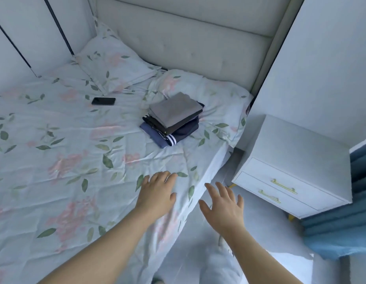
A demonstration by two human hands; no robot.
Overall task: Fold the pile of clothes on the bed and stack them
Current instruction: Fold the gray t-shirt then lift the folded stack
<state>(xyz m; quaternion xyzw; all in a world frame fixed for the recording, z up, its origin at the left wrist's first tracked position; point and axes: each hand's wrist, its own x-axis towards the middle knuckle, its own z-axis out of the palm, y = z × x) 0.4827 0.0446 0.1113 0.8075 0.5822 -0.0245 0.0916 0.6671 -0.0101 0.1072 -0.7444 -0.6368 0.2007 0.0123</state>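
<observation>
The stack of folded clothes [172, 119] sits on the bed [55, 160], near the pillows and close to the bed's right edge. A grey piece lies on top, darker ones under it, and a blue one at the bottom. They are piled flat on each other, probably so they stay neat. No loose clothes show, so the job looks done. The left hand [157, 191] is low over the sheet, fingers straight and close together, holding nothing. The right hand [224, 203] is past the bed's edge, fingers spread, empty. A phone [103, 101] lies well apart.
</observation>
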